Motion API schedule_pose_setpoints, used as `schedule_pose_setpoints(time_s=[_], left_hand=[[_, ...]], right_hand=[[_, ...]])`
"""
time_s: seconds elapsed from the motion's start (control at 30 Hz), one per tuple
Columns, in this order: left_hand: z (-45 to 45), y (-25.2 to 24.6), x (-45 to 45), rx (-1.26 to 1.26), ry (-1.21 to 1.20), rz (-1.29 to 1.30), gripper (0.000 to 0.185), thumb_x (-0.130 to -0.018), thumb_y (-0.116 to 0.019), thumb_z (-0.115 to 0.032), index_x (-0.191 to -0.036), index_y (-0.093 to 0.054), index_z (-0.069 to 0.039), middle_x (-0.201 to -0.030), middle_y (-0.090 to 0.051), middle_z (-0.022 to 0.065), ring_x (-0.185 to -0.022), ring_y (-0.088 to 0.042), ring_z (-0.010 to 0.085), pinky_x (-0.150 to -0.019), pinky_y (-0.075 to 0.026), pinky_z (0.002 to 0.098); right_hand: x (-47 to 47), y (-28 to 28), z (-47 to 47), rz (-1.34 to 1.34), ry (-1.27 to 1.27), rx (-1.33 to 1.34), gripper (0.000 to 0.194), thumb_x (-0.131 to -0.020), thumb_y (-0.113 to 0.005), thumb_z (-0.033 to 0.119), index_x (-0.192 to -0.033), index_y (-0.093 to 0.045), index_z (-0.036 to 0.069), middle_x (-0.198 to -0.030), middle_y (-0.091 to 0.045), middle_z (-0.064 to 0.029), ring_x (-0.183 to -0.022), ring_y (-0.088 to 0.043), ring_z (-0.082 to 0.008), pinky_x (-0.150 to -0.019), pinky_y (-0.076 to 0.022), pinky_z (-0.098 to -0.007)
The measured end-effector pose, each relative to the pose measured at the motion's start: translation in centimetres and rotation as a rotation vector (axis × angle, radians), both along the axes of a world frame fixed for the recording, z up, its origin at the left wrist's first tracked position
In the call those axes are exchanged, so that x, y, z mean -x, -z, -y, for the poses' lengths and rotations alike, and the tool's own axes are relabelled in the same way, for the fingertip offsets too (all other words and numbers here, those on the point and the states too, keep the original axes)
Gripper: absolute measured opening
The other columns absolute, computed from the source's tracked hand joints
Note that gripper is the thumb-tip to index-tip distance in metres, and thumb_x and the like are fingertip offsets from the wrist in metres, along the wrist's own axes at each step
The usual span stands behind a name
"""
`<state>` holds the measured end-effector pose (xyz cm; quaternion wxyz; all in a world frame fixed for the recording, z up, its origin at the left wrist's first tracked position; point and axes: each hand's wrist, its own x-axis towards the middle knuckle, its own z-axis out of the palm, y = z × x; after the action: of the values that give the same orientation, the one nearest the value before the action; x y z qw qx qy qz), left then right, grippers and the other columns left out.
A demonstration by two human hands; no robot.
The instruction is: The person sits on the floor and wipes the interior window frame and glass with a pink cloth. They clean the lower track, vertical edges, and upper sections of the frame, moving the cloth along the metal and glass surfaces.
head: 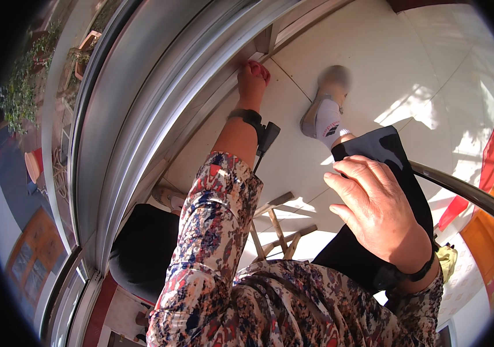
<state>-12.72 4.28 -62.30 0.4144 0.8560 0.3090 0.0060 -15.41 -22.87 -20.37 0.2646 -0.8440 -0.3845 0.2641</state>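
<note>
My left hand (250, 89) is stretched out low, closed around a crumpled red cloth (260, 70). It presses the cloth to the bottom of the metal-framed glass door or window (229, 84), close to the floor tiles. My right hand (372, 212) rests palm down over the knee of my black trousers (411, 191). Its thumb stands off from the other fingers and nothing is in it. Both wrists wear black straps, and a small black device (268, 138) hangs at the left one.
Behind my legs stands a wooden stool (279, 230). A dark, shiny metal bar (468, 191) runs in from the right. My shoe (329, 95) is planted on pale tiles (385, 56) with sunlit patches. Plants (21, 99) and an orange pot (34, 165) show through the glass.
</note>
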Motion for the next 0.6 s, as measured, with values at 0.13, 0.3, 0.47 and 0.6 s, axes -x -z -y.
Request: schedule_pose_setpoints(time_s=[0.13,0.3,0.47,0.6], left_hand=[[0.5,1.6,-1.9,-0.232,0.167,-0.075,0.031,-0.091,-0.065,-0.013,-0.120,-0.061,-0.003,-0.113,-0.067,0.0255,-0.110,-0.065,0.0446,-0.090,-0.057,0.0512],[-0.1,-0.5,-1.3,-0.492,0.371,-0.177,0.025,-0.099,-0.058,-0.027,-0.111,-0.064,-0.006,-0.099,-0.070,0.0209,-0.097,-0.070,0.0430,-0.086,-0.058,0.0516],[-2.1,-3.4,0.1,-0.430,0.364,-0.268,0.031,-0.100,-0.051,-0.034,-0.108,-0.070,-0.010,-0.093,-0.073,0.0215,-0.088,-0.071,0.0423,-0.084,-0.057,0.0511],[-2.6,-6.9,3.6,-0.147,0.102,-0.318,0.028,-0.102,-0.046,-0.032,-0.100,-0.070,-0.017,-0.093,-0.074,0.0098,-0.086,-0.070,0.0359,-0.078,-0.053,0.0487]], right_hand=[[0.2,-0.1,0.0,-0.011,0.014,-0.020,0.042,-0.079,-0.081,0.010,-0.118,-0.067,0.002,-0.119,-0.060,-0.0137,-0.112,-0.060,-0.0333,-0.098,-0.0504,-0.0441],[0.3,-0.2,0.2,-0.002,0.024,-0.027,0.044,-0.079,-0.081,0.010,-0.120,-0.066,0.002,-0.118,-0.060,-0.0139,-0.113,-0.059,-0.0323,-0.099,-0.0493,-0.0434],[0.0,0.4,0.3,0.001,0.030,-0.053,0.047,-0.078,-0.081,0.009,-0.121,-0.064,0.003,-0.118,-0.061,-0.0132,-0.113,-0.060,-0.0311,-0.100,-0.0480,-0.0429],[-0.2,1.1,0.9,-0.056,0.060,-0.053,0.046,-0.080,-0.080,0.009,-0.121,-0.063,0.002,-0.121,-0.063,-0.0136,-0.114,-0.060,-0.0334,-0.102,-0.0477,-0.0433]])
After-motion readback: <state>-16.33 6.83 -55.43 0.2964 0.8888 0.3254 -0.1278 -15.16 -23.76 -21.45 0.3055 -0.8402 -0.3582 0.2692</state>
